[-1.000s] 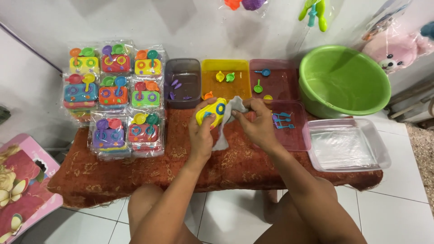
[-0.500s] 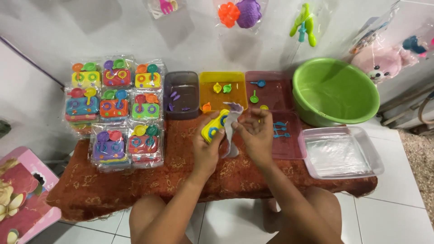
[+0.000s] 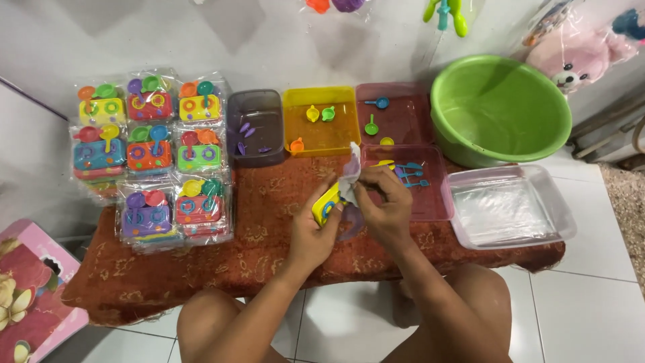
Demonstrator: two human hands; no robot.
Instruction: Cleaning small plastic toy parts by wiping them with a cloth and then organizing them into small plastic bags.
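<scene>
Right above the red patterned cloth (image 3: 269, 222) on the low table, the person's left hand (image 3: 310, 232) is closed around a yellow toy stove (image 3: 327, 202) with blue rings, held tilted on edge. The right hand (image 3: 384, 205) pinches a clear plastic bag (image 3: 349, 171) just beside the stove, its fingers bent narrowly on the film, and the bag's top stands up between the two hands.

To the left, nine packed toy sets (image 3: 149, 158) lie in three rows of three, each wrapped in clear film, touching one another. Along the back stand three small tubs side by side: one purple tub (image 3: 236, 107) with about five small purple pieces, one yellow tub (image 3: 295, 97) with three little cups, and one pink tub (image 3: 410, 111) holding a blue spoon, a green spoon and a yellow piece. In front of it, a second pink tub (image 3: 437, 202) holds several blue utensils; their exact number cannot be told. One clear tray (image 3: 557, 208) with clear film inside sits at the right end of the table, and one green basin (image 3: 500, 107) stands behind it. One pink plush toy (image 3: 578, 57) in a bag leans by the wall at upper right.
</scene>
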